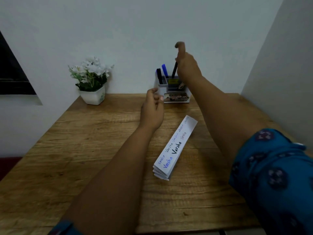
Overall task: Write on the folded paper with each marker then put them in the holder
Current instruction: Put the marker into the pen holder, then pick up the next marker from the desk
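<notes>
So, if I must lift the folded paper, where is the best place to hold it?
Pinch the folded paper across its narrow width near the middle, coming from above: it lies flat, long and thin, with both long edges free on the table.

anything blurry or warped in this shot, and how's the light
Head view: the right hand over the holder is motion-smeared, fingertips soft; the left hand is sharper. Wide-angle lens bows the table edges and walls. Light is dim and even, with no glare; writing on the folded paper stays readable.
</notes>
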